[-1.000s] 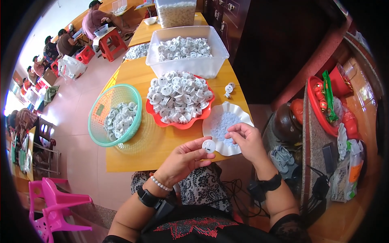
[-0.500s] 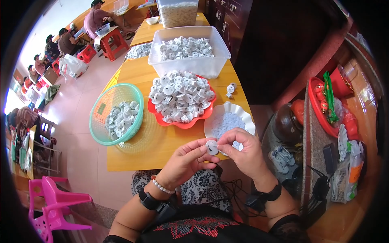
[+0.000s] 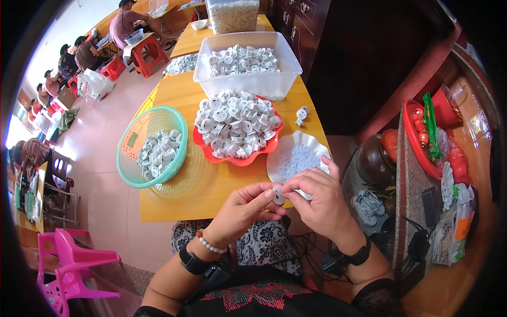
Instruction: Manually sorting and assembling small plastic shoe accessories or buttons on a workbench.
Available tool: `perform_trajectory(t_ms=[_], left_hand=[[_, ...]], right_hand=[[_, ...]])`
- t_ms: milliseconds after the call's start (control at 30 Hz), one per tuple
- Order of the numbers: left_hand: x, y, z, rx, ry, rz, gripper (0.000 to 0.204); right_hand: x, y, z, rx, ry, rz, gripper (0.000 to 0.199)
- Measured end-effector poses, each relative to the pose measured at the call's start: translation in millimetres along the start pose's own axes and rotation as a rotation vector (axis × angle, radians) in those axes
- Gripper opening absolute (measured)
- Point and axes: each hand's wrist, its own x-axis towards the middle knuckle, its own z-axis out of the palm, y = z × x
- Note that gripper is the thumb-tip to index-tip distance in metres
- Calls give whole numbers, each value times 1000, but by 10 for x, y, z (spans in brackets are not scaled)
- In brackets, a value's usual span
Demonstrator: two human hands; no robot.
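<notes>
My left hand [image 3: 245, 208] pinches a small white round plastic part [image 3: 278, 195] with a dark slot, between thumb and fingers. The closed thumb and forefinger of my right hand [image 3: 317, 201] meet the right edge of that part; whatever sits between them is too small to make out. Just beyond the right hand is a white wavy-rimmed plate [image 3: 273, 171] of tiny pale bluish pieces [image 3: 298, 160]. A red scalloped dish [image 3: 247, 160] behind my hands is heaped with similar white parts [image 3: 237, 124]. More of them lie in a green mesh basket [image 3: 124, 168] to the left.
A translucent bin [image 3: 248, 87] of white parts stands farther back on the wooden table [image 3: 174, 208], and a fuller box [image 3: 232, 18] beyond it. A few loose parts [image 3: 301, 115] lie near the right edge. A pink plastic chair [image 3: 79, 259] stands lower left; people sit working far left.
My right hand has turned over the white part, its outer fingers lifting and spreading. The part has tilted slightly in my left hand, which stays almost in place.
</notes>
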Motion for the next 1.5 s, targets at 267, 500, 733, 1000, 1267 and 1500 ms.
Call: perform_trajectory(t_ms=[267,500,733,1000,1267,1500], left_hand=[[-14,-26,4,-64,5,-1,35],[-32,-7,21,41,8,25,36],[-49,19,27,62,7,18,37],[-80,6,51,47,16,28,36],[-84,-13,59,66,35,39,35],[-92,-11,88,67,57,42,36]], right_hand=[[-46,-18,33,14,11,21,5],[-68,33,18,136,-78,56,4],[-69,57,5,206,-66,67,5],[-64,-16,32,79,-14,-42,6],[-138,-43,143,75,59,-23,7],[-146,-57,140,63,58,-32,7]])
